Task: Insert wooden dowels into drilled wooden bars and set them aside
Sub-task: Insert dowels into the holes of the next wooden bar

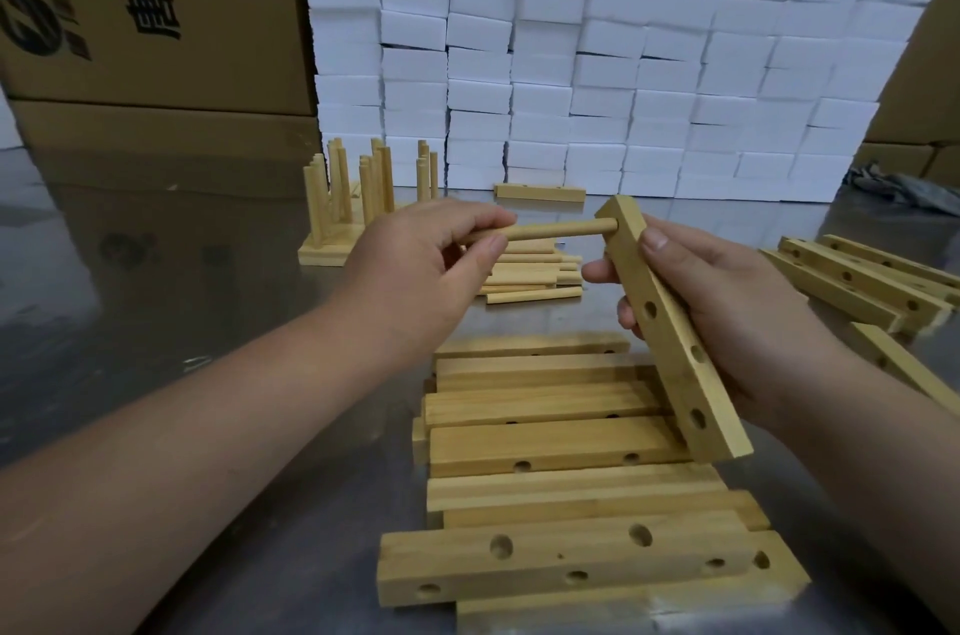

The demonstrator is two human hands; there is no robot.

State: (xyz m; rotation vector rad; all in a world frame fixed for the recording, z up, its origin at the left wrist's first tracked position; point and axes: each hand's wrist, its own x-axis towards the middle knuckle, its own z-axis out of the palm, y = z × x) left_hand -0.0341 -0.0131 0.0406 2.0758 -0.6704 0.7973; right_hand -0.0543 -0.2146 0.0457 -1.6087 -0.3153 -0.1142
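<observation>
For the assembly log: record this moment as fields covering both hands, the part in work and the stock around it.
left grip: pinches dowel near its left end
right grip: holds drilled bar, tilted
dowel: roughly level, tip at the bar's top hole; depth unclear
empty holes on held bar: three visible
loose dowels: pile behind the hands
finished bars: back left, dowels upright
bar stack: nearest the person

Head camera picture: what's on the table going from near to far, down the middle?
Pile of pale drilled wooden bars, heap of loose round wooden dowels, single pale wooden bar, wall of white foam blocks.
</observation>
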